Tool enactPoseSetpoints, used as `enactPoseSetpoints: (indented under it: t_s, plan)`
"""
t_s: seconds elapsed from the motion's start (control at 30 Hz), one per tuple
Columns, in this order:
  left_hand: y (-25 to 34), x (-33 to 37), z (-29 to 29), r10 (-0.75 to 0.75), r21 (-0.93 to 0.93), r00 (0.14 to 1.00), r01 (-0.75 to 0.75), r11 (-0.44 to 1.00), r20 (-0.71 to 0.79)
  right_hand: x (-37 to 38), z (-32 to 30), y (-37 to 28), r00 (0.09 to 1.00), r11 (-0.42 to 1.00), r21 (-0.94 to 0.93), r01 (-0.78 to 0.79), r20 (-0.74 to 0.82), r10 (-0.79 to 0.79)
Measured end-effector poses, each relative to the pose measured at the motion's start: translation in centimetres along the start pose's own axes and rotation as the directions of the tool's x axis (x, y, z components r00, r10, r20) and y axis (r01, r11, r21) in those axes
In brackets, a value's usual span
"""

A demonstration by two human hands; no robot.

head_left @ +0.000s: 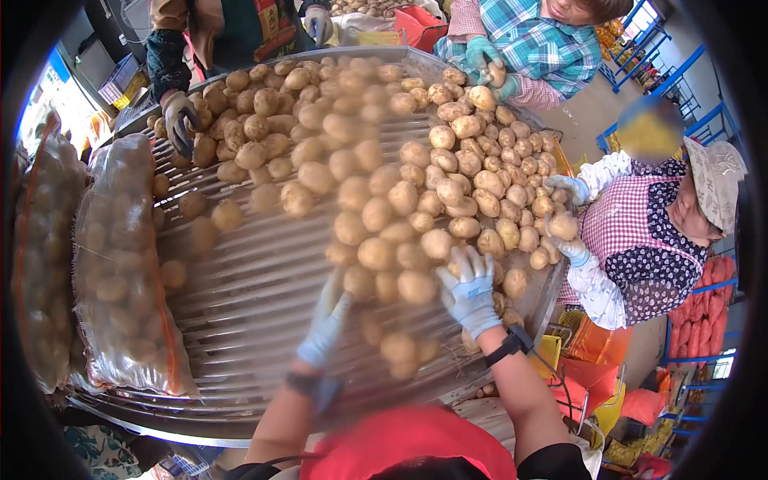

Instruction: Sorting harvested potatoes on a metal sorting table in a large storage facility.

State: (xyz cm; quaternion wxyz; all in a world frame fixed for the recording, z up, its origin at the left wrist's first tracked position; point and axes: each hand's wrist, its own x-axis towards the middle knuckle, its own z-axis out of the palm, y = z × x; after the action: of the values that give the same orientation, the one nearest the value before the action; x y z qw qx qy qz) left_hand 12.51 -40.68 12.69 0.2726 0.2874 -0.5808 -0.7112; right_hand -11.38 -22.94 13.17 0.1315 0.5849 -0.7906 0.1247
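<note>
A large heap of potatoes [376, 216] covers the slatted metal sorting table [240, 320] in front of me. My left hand [322, 324], in a light blue glove, lies at the heap's near left edge with its fingers stretched out beside the potatoes. Over the near right part of the pile, my right hand [470, 290] wears the same kind of glove. Its fingers are spread and touch potatoes without gripping one. Several loose potatoes [398, 349] lie between my forearms. A blurry patch softens the middle of the head view.
Two filled mesh sacks [120, 264] rest along the table's left side. Co-workers stand around it: a person in a checked apron [628, 212] at the right, one in a plaid shirt [536, 52] at the far side, another at the far left. Orange and yellow baskets [588, 376] stand below right.
</note>
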Motion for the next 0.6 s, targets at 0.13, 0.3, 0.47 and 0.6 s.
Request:
enactPoseSetpoints:
  t_s: [0.13, 0.3, 0.47, 0.6]
  plan:
    - [-1.3, -0.4, -3.8, 0.024, 0.298, 0.995, 0.008, 0.954, -0.1, 0.1, -0.7, 9.9, 0.951, 0.932, -0.213, -0.291, 0.043, 0.307]
    - [3.8, 2.4, -15.9, 0.645, 0.973, 0.731, 0.132, 0.19, -0.225, 5.6, -3.3, 4.4, 0.963, 0.958, 0.104, -0.267, 0.073, 0.26]
    - [4.2, 4.2, -30.0, 0.617, 0.869, 0.659, 0.488, 0.085, -0.43, 11.9, -1.1, -8.3, 0.913, 0.935, 0.203, -0.29, 0.351, 0.207]
    - [6.0, 6.8, -29.7, 0.442, 0.864, 0.762, 0.5, 0.064, -0.474, 14.3, -0.3, -9.4, 0.883, 0.941, 0.117, -0.316, 0.399, 0.247]
